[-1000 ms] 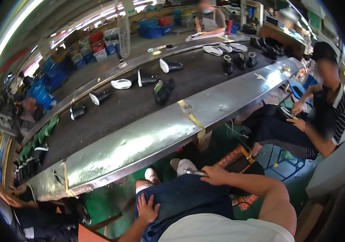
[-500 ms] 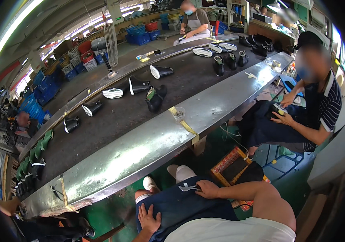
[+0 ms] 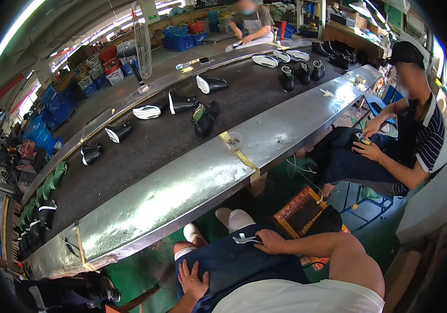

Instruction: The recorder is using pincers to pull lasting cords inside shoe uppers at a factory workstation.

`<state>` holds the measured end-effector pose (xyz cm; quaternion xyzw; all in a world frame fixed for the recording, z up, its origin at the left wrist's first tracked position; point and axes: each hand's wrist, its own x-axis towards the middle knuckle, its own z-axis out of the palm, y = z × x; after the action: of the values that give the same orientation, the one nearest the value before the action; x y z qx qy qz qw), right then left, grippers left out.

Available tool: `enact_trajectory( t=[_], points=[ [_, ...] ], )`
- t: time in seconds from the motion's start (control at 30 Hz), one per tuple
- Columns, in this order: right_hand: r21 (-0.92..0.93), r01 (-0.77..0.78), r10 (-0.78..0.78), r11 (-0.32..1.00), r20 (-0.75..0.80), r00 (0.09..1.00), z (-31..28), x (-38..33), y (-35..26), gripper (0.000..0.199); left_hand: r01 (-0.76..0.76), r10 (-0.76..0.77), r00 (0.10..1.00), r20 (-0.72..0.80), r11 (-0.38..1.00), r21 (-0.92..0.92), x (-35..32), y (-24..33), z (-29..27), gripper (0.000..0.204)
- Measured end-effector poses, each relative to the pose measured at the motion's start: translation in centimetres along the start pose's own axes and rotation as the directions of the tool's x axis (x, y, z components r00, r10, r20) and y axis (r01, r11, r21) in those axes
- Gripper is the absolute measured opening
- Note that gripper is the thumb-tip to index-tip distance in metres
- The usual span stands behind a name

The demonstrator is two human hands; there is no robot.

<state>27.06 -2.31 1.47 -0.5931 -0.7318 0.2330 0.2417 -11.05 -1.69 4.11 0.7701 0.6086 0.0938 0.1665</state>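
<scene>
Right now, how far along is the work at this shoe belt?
Done: nothing I can confirm. In hand: the right hand holds a small metal tool on the lap; the left hand rests on the thigh. Left: black boots lie on the dark conveyor belt, none within reach.

Black boots [image 3: 203, 119] on conveyor belt [image 3: 145, 151]

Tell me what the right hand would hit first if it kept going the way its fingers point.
The right hand points left across the lap, holding a small metal tool. Going on, it would probably meet the left knee first, though depth is unclear.
</scene>
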Motion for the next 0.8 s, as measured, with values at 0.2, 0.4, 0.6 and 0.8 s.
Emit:
enact_trajectory(
  t=[0.2,0.4,0.6,0.8],
  points=[
    [-0.007,-0.002,0.002,1.0,0.008,1.0,0.4,0.07,0.28,0.038,0.0,-0.001,1.0,-0.007,1.0,-0.003,0.02,-0.1,-0.05,0.063],
    [-0.004,0.021,-0.021,1.0,-0.002,1.0,0.61,0.14,0.53,0.039,-0.013,0.013,1.0,-0.023,1.0,-0.007,0.07,-0.34,0.07,0.062],
    [0.005,-0.005,0.005,1.0,0.021,1.0,0.4,0.33,0.41,0.04,-0.011,0.011,1.0,-0.025,1.0,-0.003,0.28,-0.41,0.14,0.062],
    [0.006,0.016,-0.016,1.0,-0.017,1.0,0.76,0.4,0.56,0.039,-0.012,0.011,0.999,-0.03,1.0,-0.019,0.78,-0.22,-0.06,0.062]
  ],
)
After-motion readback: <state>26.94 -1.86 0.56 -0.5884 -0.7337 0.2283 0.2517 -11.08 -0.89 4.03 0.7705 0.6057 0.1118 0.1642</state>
